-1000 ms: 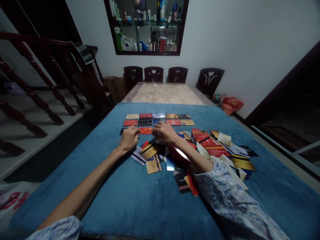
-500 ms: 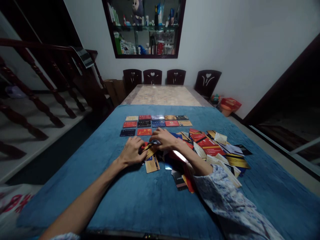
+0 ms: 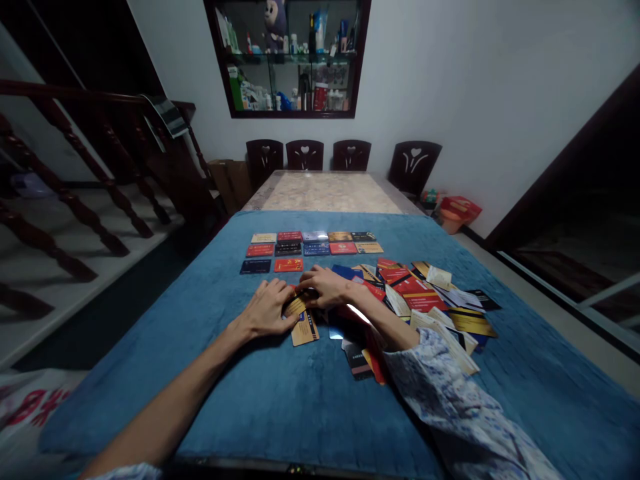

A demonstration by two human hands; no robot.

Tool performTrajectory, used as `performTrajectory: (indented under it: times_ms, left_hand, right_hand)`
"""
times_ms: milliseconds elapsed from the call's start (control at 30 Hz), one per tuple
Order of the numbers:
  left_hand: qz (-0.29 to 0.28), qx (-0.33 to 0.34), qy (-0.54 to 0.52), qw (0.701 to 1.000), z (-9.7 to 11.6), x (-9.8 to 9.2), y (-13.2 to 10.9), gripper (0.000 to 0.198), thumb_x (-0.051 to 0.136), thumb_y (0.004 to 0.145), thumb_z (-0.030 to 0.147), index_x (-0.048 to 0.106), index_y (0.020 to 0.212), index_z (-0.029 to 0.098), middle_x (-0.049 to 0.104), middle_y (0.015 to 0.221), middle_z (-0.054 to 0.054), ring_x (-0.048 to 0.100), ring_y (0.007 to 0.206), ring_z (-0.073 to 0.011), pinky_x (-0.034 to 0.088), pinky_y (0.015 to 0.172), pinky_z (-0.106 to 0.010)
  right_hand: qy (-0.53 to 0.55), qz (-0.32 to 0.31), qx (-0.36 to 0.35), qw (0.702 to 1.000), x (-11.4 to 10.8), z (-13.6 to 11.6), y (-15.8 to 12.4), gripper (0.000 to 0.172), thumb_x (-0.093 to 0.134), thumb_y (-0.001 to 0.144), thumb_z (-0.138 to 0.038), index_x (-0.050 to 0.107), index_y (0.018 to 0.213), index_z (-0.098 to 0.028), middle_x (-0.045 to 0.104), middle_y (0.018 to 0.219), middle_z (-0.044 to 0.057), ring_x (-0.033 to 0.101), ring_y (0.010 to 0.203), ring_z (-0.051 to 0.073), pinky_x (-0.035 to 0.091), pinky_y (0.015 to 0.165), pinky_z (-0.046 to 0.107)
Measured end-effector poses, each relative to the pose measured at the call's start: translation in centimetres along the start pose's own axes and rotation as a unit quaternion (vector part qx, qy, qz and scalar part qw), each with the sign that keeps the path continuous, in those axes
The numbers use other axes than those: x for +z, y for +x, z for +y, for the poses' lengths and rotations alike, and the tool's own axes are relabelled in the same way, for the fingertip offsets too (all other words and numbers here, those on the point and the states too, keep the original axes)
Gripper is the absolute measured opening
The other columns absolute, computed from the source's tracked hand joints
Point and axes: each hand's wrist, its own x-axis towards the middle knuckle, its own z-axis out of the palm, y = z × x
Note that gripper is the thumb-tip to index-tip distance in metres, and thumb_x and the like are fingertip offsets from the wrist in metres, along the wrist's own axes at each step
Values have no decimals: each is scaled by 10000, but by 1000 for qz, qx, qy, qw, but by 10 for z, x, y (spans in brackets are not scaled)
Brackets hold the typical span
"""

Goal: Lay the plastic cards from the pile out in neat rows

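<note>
My left hand (image 3: 270, 309) is closed round the left side of some cards, with a gold card (image 3: 296, 306) showing between its thumb and fingers. My right hand (image 3: 324, 287) curls over the right side of the same cards, touching them. Just below, a tan card (image 3: 305, 331) lies flat on the blue cloth (image 3: 240, 400). Beyond my hands, cards lie in rows, among them a dark card (image 3: 256, 267) and a red-orange card (image 3: 289, 265) in the nearest row. A loose heap of cards (image 3: 424, 301) spreads to the right, partly under my right forearm.
The bare marble end of the table (image 3: 330, 190) lies beyond the cloth, with dark chairs (image 3: 305, 155) behind it. A stair railing (image 3: 100, 167) stands at left. Red and orange containers (image 3: 457, 212) are on the floor at right, and a plastic bag (image 3: 30, 407) is at lower left.
My right hand has moved slightly toward me and lower over the cards. The fingers of both hands have come closer together, covering more of the cards between them.
</note>
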Motion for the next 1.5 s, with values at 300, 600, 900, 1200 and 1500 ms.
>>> performTrajectory:
  times_ms: [300,600,900,1200,1500]
  left_hand:
    - [34,26,3,999,-4,1,0,210,598,807,365,615,881,169,620,877,-69,534,851,-233,405,807,-394]
    - [73,59,-42,995,-14,3,2,216,553,872,305,609,707,176,604,701,-35,527,706,-176,389,693,-324]
    - [151,36,-120,981,-32,8,4,278,483,921,214,680,730,167,663,714,-42,571,681,-155,447,682,-290]
    - [177,-27,-152,972,-48,20,6,196,528,889,167,723,896,167,729,832,-51,633,724,-156,508,726,-278]
    - [178,-39,-152,971,-46,21,6,208,517,889,197,722,863,173,717,812,-41,616,727,-161,516,737,-301]
  right_hand:
    - [9,7,-13,1000,1,5,0,459,726,763,-373,710,1206,-254,648,1198,110,484,1056,288,434,804,387]
    - [2,41,-26,999,8,14,5,332,713,793,-272,741,1122,-239,697,1104,86,543,972,234,410,815,341]
    - [18,74,49,996,7,12,6,184,593,904,-227,742,1013,-219,731,1035,61,579,945,204,382,829,295]
    - [14,71,142,987,9,6,7,159,603,884,-234,730,969,-190,742,1004,73,598,974,228,385,765,279]
    - [22,121,137,983,13,10,7,125,629,875,-253,722,948,-215,740,991,61,595,967,239,400,747,296]
